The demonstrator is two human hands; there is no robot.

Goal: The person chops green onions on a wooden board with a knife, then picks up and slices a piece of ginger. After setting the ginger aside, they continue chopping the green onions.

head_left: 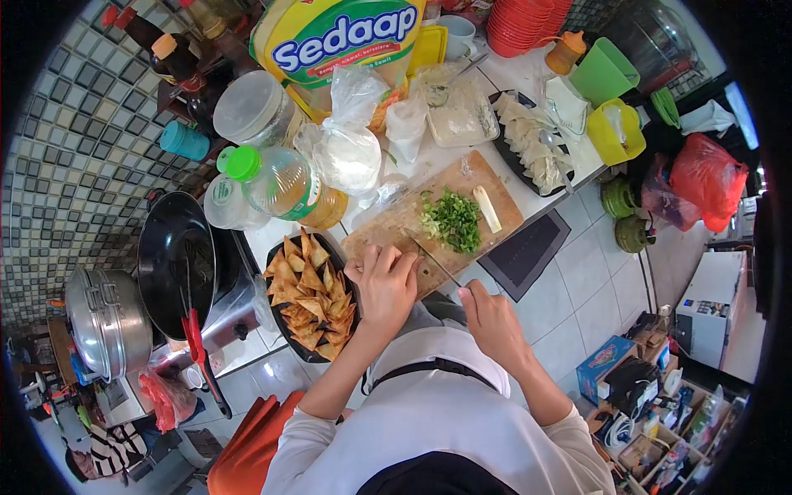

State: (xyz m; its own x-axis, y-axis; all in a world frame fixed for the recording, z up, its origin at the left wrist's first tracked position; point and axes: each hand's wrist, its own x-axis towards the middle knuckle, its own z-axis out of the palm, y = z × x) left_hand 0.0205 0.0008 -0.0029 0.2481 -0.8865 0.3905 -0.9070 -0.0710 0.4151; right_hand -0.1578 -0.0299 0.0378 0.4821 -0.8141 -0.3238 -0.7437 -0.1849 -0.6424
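Note:
My right hand (483, 313) is wrapped round the handle of a knife (436, 262), whose blade lies over the wooden cutting board (495, 177). At the board's near left part, my left hand (384, 276) has its fingers bent down, and what lies under them is hidden. Chopped green onion (456, 221) is heaped on the board, with a pale stalk piece (487, 209) to its right. Left of my left hand, a black tray (312, 355) holds fried triangular pastries (312, 289). Pale uncooked dumplings (535, 144) lie on another black tray (563, 165) at the upper right.
Behind the board stand an oil bottle (285, 183), a bag of white powder (348, 157) and a clear container (462, 115). A black wok (176, 264) and a steel pot (111, 322) are at the left. Red bowls (524, 25) and a yellow container (615, 132) stand at the upper right.

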